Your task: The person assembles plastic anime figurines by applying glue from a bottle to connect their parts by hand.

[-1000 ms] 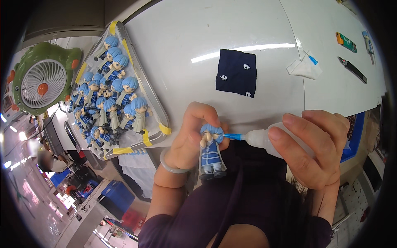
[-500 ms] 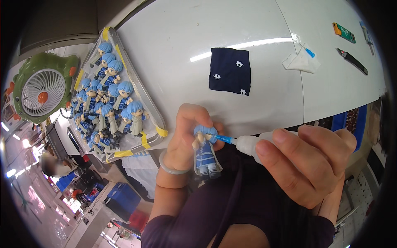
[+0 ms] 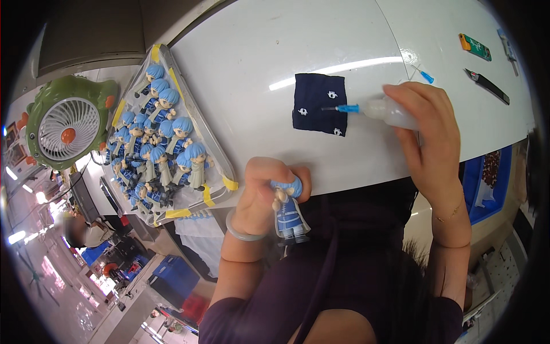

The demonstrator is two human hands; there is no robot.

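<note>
My left hand (image 3: 262, 186) is closed around the head of a small blue-haired figurine (image 3: 289, 218), just off the table's near edge. The figurine hangs upright, its blue and white outfit and dark shoes showing below my fingers. My right hand (image 3: 428, 129) grips a whitish squeeze bottle (image 3: 389, 112) with a blue hub and thin needle (image 3: 344, 108), pointing left. The needle tip lies over a dark navy cloth (image 3: 312, 92) with white animal prints; whether it touches, I cannot tell.
A tray (image 3: 220, 166) edged with yellow tape holds several similar figurines on the left, beside a green fan (image 3: 67, 129). At the right lie a dark cutter knife (image 3: 487, 86), a green-orange case (image 3: 475, 47) and a blue needle tip (image 3: 425, 75). A blue bin (image 3: 501, 189) stands below.
My right hand has drawn the bottle away from the figurine's face and carried it up and forward over the navy cloth. The left hand still holds the figurine.
</note>
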